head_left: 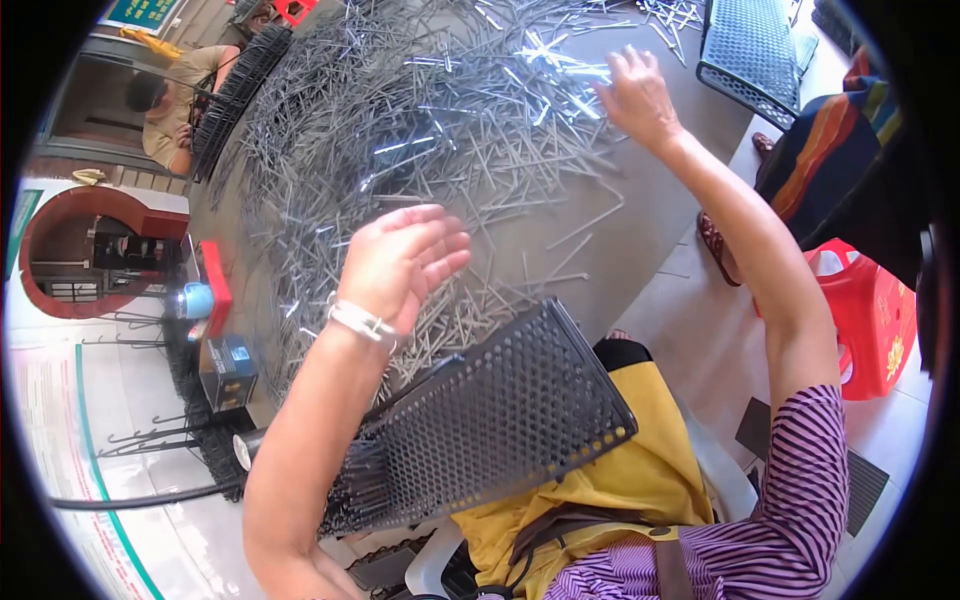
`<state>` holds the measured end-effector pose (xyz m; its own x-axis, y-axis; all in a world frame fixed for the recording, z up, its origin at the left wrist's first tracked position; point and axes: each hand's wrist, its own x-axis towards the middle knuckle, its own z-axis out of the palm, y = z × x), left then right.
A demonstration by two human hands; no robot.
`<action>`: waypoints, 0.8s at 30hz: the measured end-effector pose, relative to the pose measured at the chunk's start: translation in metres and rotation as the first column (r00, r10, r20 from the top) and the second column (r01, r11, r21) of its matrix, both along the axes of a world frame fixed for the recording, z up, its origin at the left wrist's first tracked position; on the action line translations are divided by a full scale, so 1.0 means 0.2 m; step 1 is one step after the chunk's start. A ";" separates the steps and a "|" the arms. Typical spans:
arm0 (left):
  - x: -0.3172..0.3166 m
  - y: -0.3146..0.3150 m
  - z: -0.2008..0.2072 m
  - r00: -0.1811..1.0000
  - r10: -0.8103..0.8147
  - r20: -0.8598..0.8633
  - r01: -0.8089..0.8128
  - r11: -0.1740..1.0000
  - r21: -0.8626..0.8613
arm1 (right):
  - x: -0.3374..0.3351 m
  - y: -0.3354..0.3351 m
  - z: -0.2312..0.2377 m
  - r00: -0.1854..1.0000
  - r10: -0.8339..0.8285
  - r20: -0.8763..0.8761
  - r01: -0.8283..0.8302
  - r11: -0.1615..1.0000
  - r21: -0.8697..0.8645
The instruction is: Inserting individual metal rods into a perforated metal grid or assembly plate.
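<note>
A wide heap of thin grey metal pins (400,130) covers the table. Above its near part is my left hand (405,260), palm turned inward, fingers loosely curved and apart, with nothing visible in it; a pale bangle is round the wrist. Farther off to the right, my right hand (645,105) reaches to the heap's edge with fingers spread, beside brightly glinting pins (560,70). Whether its fingertips touch them is hard to make out. A black perforated board (490,410) lies tilted across my lap against the table edge, with dark pins packed at its left end.
Another black perforated board (750,50) stands at the far right, near a person in dark striped clothing (835,150). A red plastic stool (870,310) is at the right. Across the table another person (185,100) sits by a dark rack (235,100). A small box (228,370) stands left.
</note>
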<state>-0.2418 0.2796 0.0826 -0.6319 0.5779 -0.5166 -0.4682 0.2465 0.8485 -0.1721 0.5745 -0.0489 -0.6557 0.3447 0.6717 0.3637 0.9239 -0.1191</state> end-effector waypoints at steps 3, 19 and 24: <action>-0.12 0.07 -0.12 1.000 -0.004 -0.020 0.003 0.996 -0.085 | -0.14 0.02 0.00 0.999 0.015 0.033 -0.012 0.997 -0.079; -0.25 0.02 -0.23 0.988 -0.093 -0.122 0.055 0.957 -0.286 | -0.45 -0.46 -0.05 0.974 0.082 0.211 0.017 0.903 -0.429; -0.20 -0.02 -0.12 0.971 -0.145 -0.190 0.089 0.957 -0.278 | -0.32 -0.66 -0.09 0.977 0.180 0.115 -0.123 0.915 -0.384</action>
<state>-0.2817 0.2766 0.0585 -0.6770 0.5138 -0.5269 -0.2445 0.5182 0.8196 -0.2357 0.4433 -0.0677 -0.8001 0.4402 0.4075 0.2623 0.8677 -0.4222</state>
